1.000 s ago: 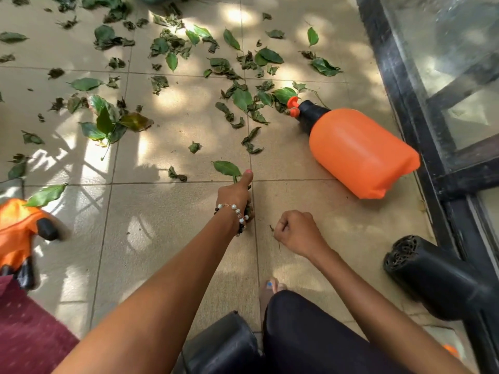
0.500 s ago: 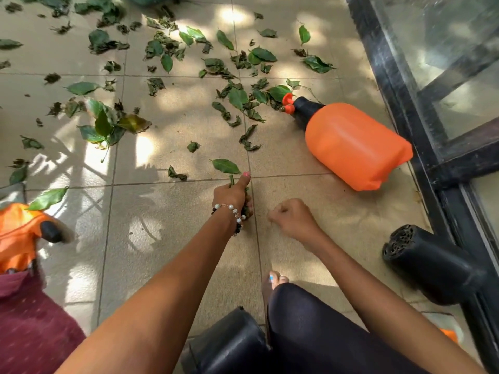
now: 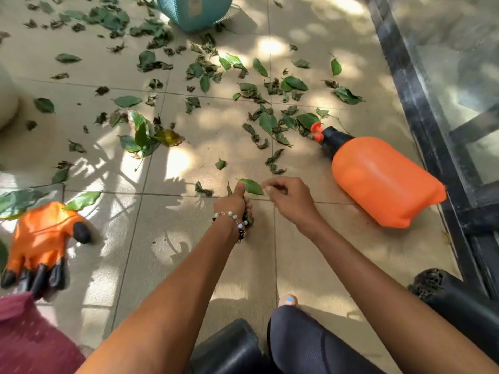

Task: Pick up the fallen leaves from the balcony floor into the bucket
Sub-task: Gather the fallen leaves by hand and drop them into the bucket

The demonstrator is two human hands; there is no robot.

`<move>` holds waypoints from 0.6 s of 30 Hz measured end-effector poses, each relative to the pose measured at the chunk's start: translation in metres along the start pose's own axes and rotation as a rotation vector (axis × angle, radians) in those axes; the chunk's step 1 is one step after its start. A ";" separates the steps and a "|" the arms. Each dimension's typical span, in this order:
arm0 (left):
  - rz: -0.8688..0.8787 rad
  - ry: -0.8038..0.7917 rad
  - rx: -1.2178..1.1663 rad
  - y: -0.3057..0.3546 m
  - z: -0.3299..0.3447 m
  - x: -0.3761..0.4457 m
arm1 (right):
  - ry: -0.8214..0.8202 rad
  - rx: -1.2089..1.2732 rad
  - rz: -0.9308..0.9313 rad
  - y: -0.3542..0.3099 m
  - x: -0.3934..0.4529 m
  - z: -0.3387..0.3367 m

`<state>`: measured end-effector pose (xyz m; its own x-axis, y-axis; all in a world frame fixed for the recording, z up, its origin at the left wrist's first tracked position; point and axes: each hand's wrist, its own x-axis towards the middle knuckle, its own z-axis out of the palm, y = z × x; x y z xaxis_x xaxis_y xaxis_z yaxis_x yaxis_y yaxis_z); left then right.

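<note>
Leaf collection at floor level. The left hand (image 3: 234,202) rests on the tiled floor (image 3: 189,252) with its fingers curled round a small wad of gathered leaves (image 3: 248,218), thumb extended forward; it appears to serve as a temporary store so that each leaf need not be carried separately. The right hand (image 3: 287,197) reaches for a single green leaf (image 3: 251,186) lying just ahead of the left thumb, its fingertips (image 3: 267,188) drawn together at the leaf's edge, though whether they have closed on it cannot be told. The blue bucket (image 3: 194,12) stands well apart at the far side, beyond most of the scattered leaves (image 3: 267,122). An orange sprayer (image 3: 383,182) bounds the right; bare tile lies between the arms.
</note>
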<state>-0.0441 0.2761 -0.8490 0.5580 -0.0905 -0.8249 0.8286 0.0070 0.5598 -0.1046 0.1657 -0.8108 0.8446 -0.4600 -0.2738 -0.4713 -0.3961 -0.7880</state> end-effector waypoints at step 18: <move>0.147 0.183 -0.408 0.045 -0.089 0.024 | -0.163 -0.358 -0.383 -0.028 0.088 0.070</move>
<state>0.0107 0.3633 -0.8512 0.6389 0.1176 -0.7603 0.6701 0.4005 0.6250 0.0010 0.1921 -0.8519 0.9878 -0.1118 -0.1082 -0.1550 -0.7698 -0.6192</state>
